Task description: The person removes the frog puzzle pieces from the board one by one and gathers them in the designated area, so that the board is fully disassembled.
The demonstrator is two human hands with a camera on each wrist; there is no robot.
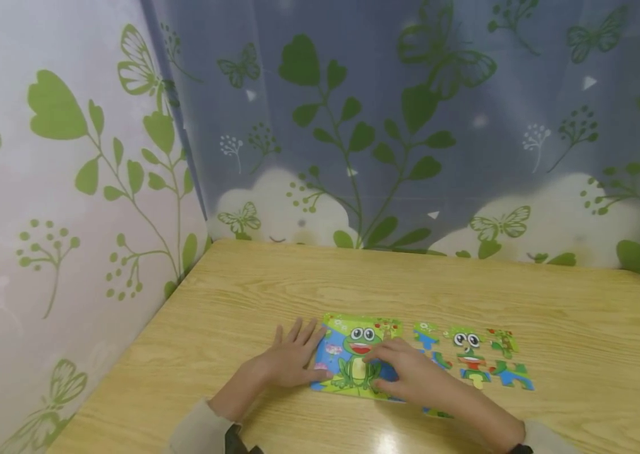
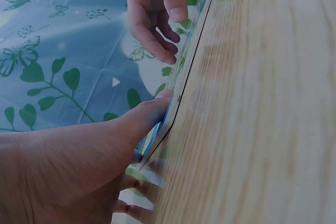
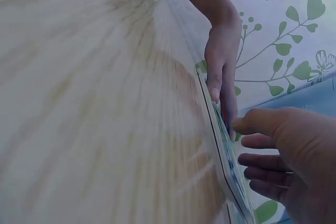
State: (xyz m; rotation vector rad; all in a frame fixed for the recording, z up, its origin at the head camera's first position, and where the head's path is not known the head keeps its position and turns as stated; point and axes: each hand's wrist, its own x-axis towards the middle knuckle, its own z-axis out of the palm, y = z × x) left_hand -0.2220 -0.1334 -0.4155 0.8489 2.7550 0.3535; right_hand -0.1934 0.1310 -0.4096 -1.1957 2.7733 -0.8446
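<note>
A puzzle board [image 1: 333, 381] with a green frog picture [image 1: 359, 369] lies flat on the wooden table [image 1: 274, 277]. My left hand [image 1: 291, 359] rests at the board's left side, fingers spread and straight, its thumb on the lower left corner. Over the right half of the board hovers my right hand [image 1: 410, 372], fingers loosely bent, with nothing held. In the right wrist view, a gap shows between the right hand's thumb [image 3: 257, 123] and its fingers, close over the board [image 3: 226, 161]. The right hand covers part of the picture's right side.
Right of the board lie several loose puzzle pieces [image 1: 470, 362], including one with the frog's eyes [image 1: 466, 339] and one with a tree [image 1: 504, 340]. Some are partly hidden by the right forearm. A curtain [image 1: 376, 126] with leaves and butterflies hangs behind the table.
</note>
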